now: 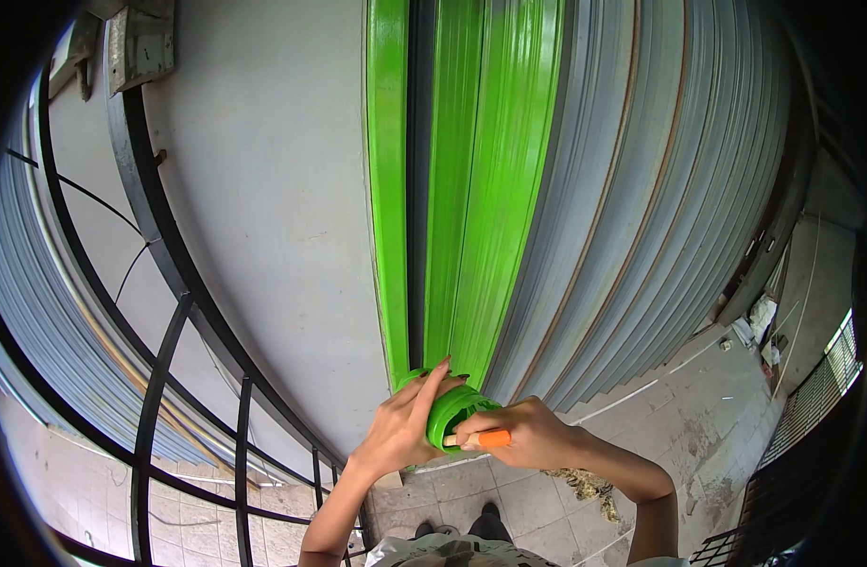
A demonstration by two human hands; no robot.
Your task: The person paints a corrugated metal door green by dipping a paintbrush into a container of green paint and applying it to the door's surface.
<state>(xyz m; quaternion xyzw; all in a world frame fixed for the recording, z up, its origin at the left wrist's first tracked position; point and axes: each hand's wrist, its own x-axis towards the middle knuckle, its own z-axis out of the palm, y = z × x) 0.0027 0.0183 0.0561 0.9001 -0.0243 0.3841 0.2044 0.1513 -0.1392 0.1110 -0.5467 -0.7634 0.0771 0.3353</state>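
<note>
Two things fill my grip: a green tub point(440, 417), spread-held by my left hand point(400, 424), and an orange-ended wooden handle point(494, 438), pinched by my right hand point(525, 434). My left forearm rises from the near edge, and the hand wraps round the tub's left side with its back up; one long digit stretches toward the far side, whether thumb or finger I cannot tell, and other fingertips show past the far rim. That grip is opened as wide as the tub needs. My right arm is sharply bent at the elbow, its forearm slanting in from the right, thumb and fingers drawn nearly together on the wood at the tub's mouth. The orange end sticks out to the right, while whatever is at the other end is hidden inside. The tub is tipped, mouth toward the near right, just in front of the near end of a glossy green metal panel point(490, 161). Right of that panel runs a grey corrugated shutter point(660, 198); left of it, beyond a dark groove, stands a pale wall point(263, 208). A black metal frame point(142, 444) crosses the left side, its bars close to my left forearm. Below me lies a tiled floor point(537, 496), with a straw-coloured heap point(589, 491) partly covered by my right forearm.
</note>
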